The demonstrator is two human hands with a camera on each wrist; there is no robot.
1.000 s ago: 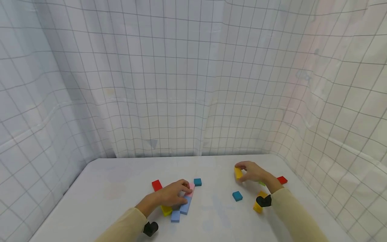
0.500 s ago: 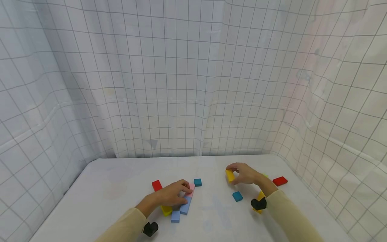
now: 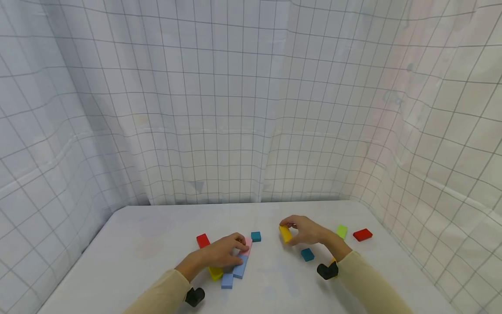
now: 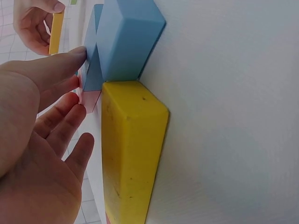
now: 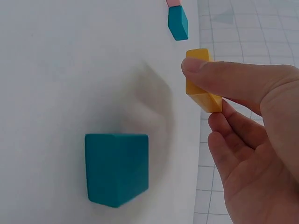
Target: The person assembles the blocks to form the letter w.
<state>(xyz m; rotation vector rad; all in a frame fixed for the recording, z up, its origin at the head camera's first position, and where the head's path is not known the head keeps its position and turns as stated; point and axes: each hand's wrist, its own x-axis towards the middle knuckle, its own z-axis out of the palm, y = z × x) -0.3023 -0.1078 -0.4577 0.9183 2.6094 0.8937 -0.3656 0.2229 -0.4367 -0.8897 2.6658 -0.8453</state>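
My right hand (image 3: 307, 230) pinches a yellow block (image 3: 285, 234) between thumb and fingers. In the right wrist view this yellow block (image 5: 198, 85) is off the table, its shadow falling on the white surface. On the left, my left hand (image 3: 222, 252) rests over a cluster of blocks, its fingers relaxed. Its thumb touches a light blue block (image 3: 240, 267), and its fingertips lie at a pink block (image 3: 247, 245). Against these sit a smaller light blue block (image 3: 227, 281), a darker yellow block (image 4: 135, 154) and a red block (image 3: 203, 240), the last two partly hidden by the hand.
A teal block (image 3: 256, 237) stands at the pink block's far end. Another teal block (image 3: 307, 254) lies below my right hand. Farther right are a lime green block (image 3: 342, 231) and a red block (image 3: 362, 234). Gridded white curtains (image 3: 219, 109) surround the white table (image 3: 157, 226).
My right hand has moved left and slightly nearer with the yellow block, uncovering the lime green and red blocks at the right. The left hand has stayed where it was.
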